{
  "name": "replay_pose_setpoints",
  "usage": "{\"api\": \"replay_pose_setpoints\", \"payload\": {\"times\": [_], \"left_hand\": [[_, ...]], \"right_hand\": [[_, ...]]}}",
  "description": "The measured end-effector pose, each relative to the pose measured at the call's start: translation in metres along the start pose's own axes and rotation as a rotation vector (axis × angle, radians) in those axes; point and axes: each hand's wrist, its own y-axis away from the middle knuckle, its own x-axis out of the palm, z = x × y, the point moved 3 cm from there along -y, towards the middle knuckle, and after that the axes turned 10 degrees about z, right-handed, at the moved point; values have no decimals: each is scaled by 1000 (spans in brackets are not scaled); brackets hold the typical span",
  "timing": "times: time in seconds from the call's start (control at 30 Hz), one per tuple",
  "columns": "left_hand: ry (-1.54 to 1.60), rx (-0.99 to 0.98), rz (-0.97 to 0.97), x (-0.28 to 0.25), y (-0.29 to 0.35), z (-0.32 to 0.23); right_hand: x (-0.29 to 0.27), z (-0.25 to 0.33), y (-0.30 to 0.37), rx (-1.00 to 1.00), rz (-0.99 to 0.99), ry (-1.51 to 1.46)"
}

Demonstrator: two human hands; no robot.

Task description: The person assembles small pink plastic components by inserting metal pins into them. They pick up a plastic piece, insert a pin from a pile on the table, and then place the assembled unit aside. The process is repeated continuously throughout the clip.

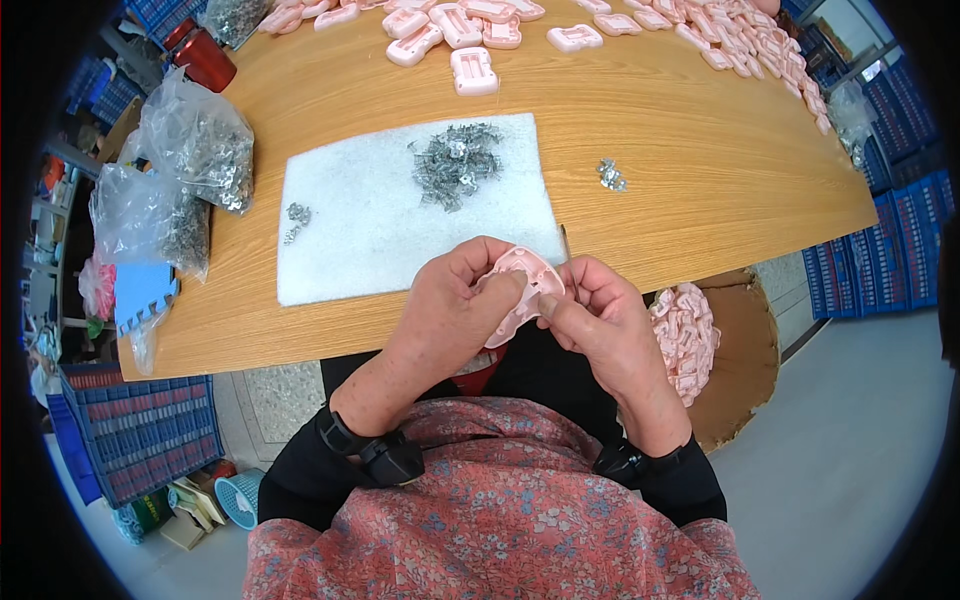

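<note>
A pink plastic shell [515, 325] is held between my two hands, just over the table's near edge. My left hand [455, 295] grips it from the left, thumb pressed inside the hollow. On its right side my right hand [605, 315] pinches the shell, with thumb and fingertips at its inner face. Whether a small metal part is under the fingertips cannot be made out. Beyond my hands lies a white foam mat [370, 220] with a pile of small metal clips [457, 165] and a smaller cluster of metal pieces [297, 222] near its left edge.
Another little heap of metal parts [611, 176] lies right of the mat. Pink shells [475, 72] spread along the table's far side. Plastic bags of metal parts [205, 140] stand at the left. A cardboard box [750, 350] of pink shells sits below the table at the right.
</note>
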Motion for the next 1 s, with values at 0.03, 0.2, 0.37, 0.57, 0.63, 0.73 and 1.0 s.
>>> {"api": "replay_pose_setpoints", "payload": {"times": [0.03,0.2,0.37,0.57,0.63,0.73,1.0], "left_hand": [[-1,5,3,0,0,0],[-28,-43,20,-1,-1,-2],[-65,-74,33,3,-3,-1],[-112,-151,30,3,-4,-5],[-118,-166,35,4,-4,-8],[-66,-137,65,9,-2,-10],[-54,-125,29,8,5,-16]], "right_hand": [[0,0,0,-3,-1,-3],[-4,-4,-3,33,21,-64],[-5,-3,-5,75,28,-129],[-3,-6,-2,-64,-9,33],[-5,-6,-1,-32,-2,8],[-11,-6,2,16,26,-49],[-35,-7,26,60,-29,-160]]}}
